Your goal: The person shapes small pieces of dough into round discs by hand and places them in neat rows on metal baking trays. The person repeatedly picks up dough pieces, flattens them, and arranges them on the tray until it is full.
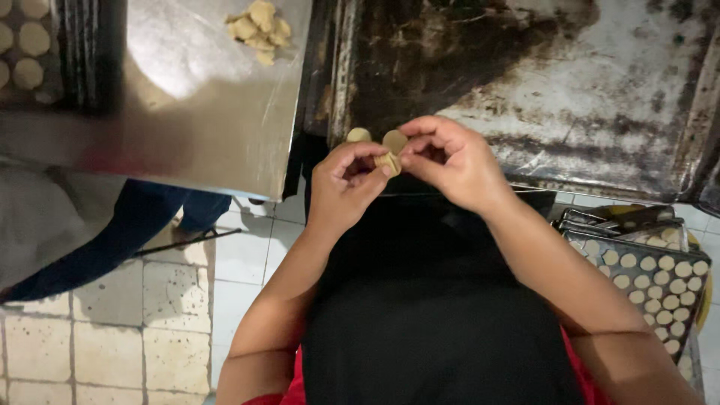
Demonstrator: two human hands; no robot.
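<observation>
My left hand [346, 184] and my right hand [450, 161] meet over the near edge of a large, dark, blackened baking tray [570, 82]. Together their fingertips pinch a small stack of pale round dough discs [389, 161]. One disc [394, 140] stands up just above the fingers, and another round disc [358, 135] lies on the tray edge right behind my left hand. The tray surface beyond is bare and stained.
A steel table [187, 97] to the left carries a heap of dough scraps [259, 30]. A rack with dough rounds [26, 45] sits at top left. At lower right is a tray filled with several rounds [652, 281]. Another person's leg [127, 232] stands on the tiled floor.
</observation>
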